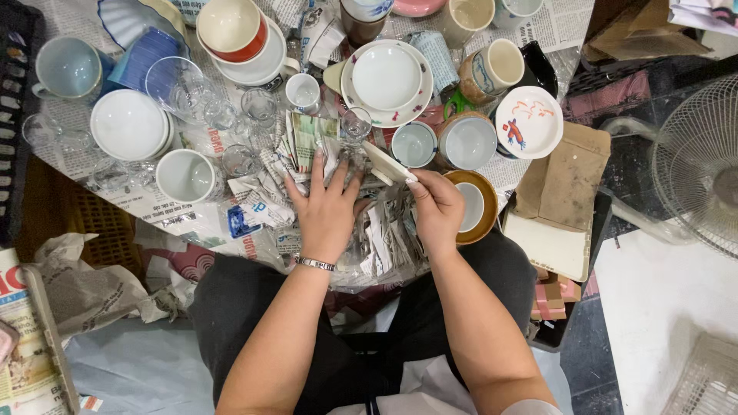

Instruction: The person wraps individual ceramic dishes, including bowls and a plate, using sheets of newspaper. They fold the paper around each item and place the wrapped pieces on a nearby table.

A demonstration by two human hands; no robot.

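Observation:
My left hand (327,207) lies flat with its fingers spread on crumpled newspaper (307,150) on my lap. A metal bracelet sits on its wrist. My right hand (437,211) grips a small white dish (387,164) tilted on its edge, just right of the left hand's fingertips. A small clear glass (355,123) stands right beyond the dish. More torn newspaper (384,242) lies under both hands.
Crockery crowds the newspaper-covered surface ahead: a white plate with a bowl (387,77), stacked white plates (129,124), a white cup (184,175), mugs (492,69), a brown-rimmed bowl (473,206) and glasses (177,84). A cardboard box (557,204) and a fan (699,165) stand right.

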